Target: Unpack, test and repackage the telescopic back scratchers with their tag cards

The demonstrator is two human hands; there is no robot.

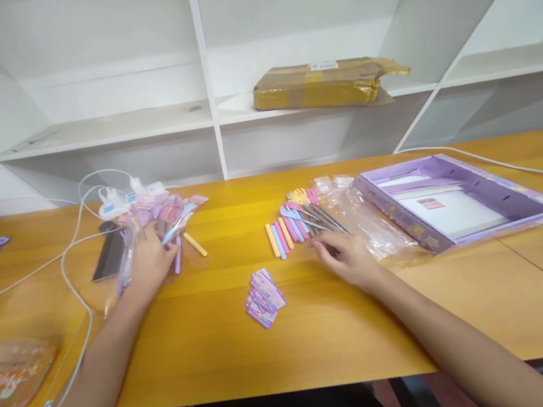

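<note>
Forks (322, 215) just beyond right hand (342, 253) (nearer one), pointing far-left to near-right, can't tell if gripped; left hand (154, 255) at bagged bits (170, 212), hold unclear.

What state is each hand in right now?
Left hand: at the plastic packets; grip can't be told.
Right hand: curled, by the metal sticks; grip unclear.
</note>
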